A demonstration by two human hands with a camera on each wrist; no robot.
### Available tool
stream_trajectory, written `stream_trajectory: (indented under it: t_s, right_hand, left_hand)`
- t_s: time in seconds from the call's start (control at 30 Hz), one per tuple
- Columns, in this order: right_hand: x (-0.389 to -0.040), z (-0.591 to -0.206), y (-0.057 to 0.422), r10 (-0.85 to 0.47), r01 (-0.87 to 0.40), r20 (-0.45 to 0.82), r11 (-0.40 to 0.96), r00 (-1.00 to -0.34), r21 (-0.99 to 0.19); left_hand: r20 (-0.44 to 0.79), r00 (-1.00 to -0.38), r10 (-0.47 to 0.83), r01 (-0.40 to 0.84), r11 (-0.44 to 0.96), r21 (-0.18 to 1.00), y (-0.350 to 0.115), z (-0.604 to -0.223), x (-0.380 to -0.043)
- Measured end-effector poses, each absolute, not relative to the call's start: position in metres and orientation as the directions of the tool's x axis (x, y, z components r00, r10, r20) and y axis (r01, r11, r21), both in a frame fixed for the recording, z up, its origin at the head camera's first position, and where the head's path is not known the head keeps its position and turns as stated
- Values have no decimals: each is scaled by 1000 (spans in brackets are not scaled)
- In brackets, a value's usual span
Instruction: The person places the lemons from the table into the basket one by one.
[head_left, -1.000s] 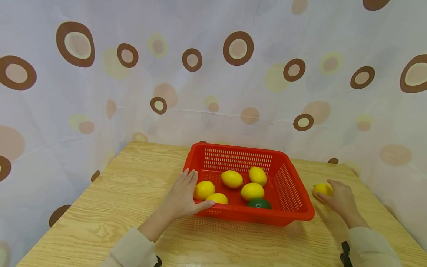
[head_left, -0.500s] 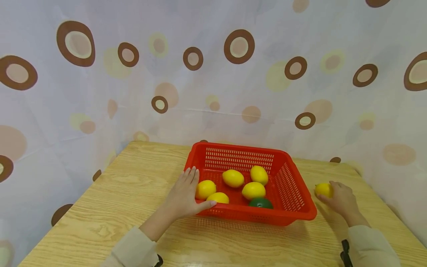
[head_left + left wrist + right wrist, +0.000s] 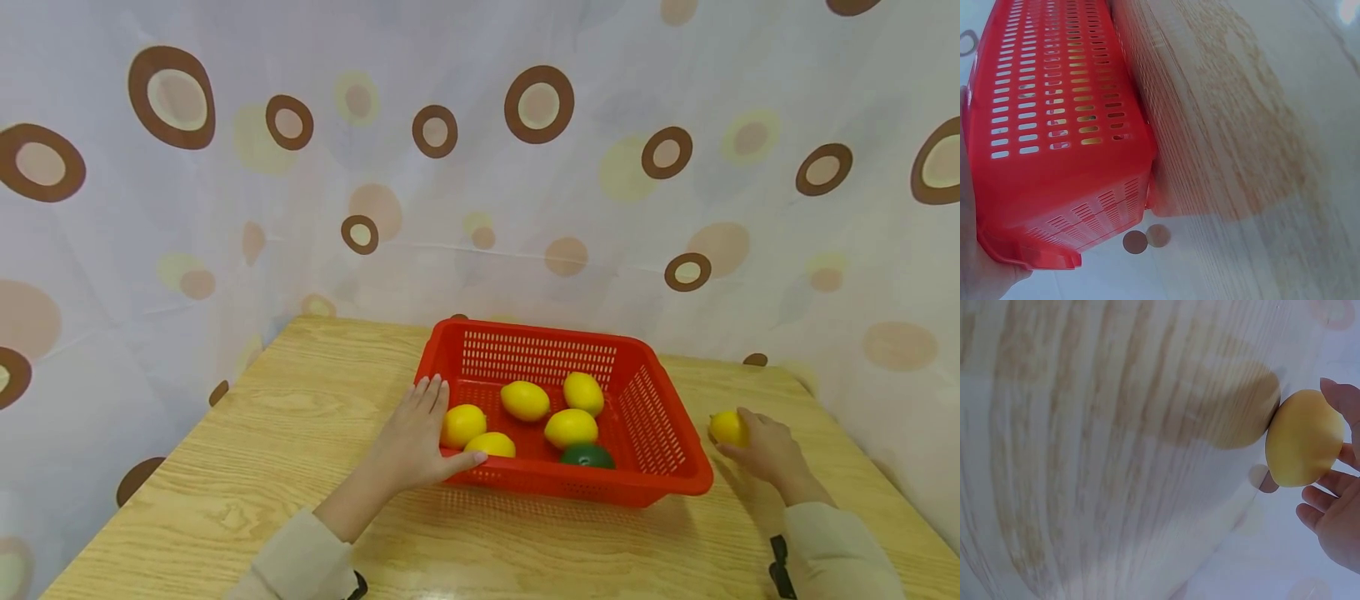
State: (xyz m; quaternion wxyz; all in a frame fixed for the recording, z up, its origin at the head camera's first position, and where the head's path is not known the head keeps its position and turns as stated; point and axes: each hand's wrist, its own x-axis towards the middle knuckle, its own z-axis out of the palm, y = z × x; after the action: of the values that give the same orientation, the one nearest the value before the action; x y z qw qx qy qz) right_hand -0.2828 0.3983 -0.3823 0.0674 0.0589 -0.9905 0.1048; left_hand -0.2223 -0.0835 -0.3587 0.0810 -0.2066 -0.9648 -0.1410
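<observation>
A red plastic basket [image 3: 540, 477] stands on the wooden table, holding several yellow lemons [image 3: 524, 402] and a dark green fruit [image 3: 587, 455] partly hidden by the front wall. My left hand [image 3: 405, 442] rests on the basket's front left corner, fingers straight over the left rim and thumb laid along the front rim. Right of the basket, my right hand [image 3: 770, 450] holds another lemon [image 3: 727, 427] between thumb and fingers. Seen from the right wrist, this lemon [image 3: 1304, 439] still touches the tabletop, with the thumb on one side and fingertips on the other.
The light wooden table [image 3: 300, 400] reaches back to a pale curtain [image 3: 480, 192] patterned with brown and yellow circles. From the left wrist, the basket's slotted side wall [image 3: 1060, 81] fills the left part. Dark straps [image 3: 782, 568] circle both sleeves.
The right hand has drawn in around the lemon, which has turned slightly in its fingers. My left hand stays on the basket corner; the head view has shifted slightly.
</observation>
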Motion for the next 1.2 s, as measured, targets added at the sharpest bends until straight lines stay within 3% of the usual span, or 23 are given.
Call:
stream_trajectory:
  t_s: [1.2]
  right_hand:
    - [-291,-388,405,-110,-160,186,947,-976,-277]
  left_hand:
    - [214,-903,372,419,874,248,-84,-360,-223]
